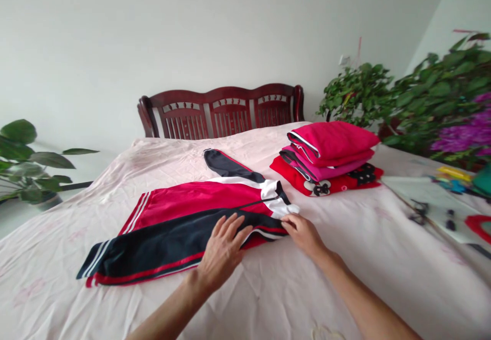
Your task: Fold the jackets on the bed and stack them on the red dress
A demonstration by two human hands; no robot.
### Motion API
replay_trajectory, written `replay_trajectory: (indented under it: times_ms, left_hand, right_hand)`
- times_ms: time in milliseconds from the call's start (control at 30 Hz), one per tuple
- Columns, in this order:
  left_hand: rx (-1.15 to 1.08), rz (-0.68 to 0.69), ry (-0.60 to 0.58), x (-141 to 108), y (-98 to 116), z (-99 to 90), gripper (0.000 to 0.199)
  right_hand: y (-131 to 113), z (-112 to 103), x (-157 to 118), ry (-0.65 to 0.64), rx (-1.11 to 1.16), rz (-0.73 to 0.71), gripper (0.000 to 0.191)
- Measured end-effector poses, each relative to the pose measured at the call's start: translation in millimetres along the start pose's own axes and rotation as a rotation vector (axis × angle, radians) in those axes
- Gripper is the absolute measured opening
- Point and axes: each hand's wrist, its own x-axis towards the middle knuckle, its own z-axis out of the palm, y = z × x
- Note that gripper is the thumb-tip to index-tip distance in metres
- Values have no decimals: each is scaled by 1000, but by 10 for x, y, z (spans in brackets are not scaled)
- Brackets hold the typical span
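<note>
The left hand (224, 245) rests on a jacket (199, 193), its grip open, fingers spread over the near dark sleeve (153, 245). The right hand (305, 233) has its grip closed on the jacket's shoulder edge, beside the white collar (271, 197). The red jacket lies on a pale bedsheet (276, 299), its far sleeve (229, 164) stretching away. Right of the jacket, beyond its collar, sits a pile of folded clothes (332, 144). Farther behind the jacket stands a dark wooden headboard (230, 94).
</note>
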Motion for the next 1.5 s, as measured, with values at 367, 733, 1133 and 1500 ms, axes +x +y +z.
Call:
replay_trajectory:
  times_ms: [367,733,1133,1500]
  left_hand:
    - [-201,-228,5,957,173,-108,10]
    - [-264,-313,-7,834,288,-128,11]
    - [-227,-325,-152,827,271,-18,15]
    - [-175,-354,-238,884,273,-80,17]
  right_hand:
    - [-239,40,-225,197,-156,-211,67]
    - [-273,102,-28,401,-384,-130,59]
    - [-23,-72,-35,263,-152,-232,48]
    - [-213,20,-33,339,-362,-268,50]
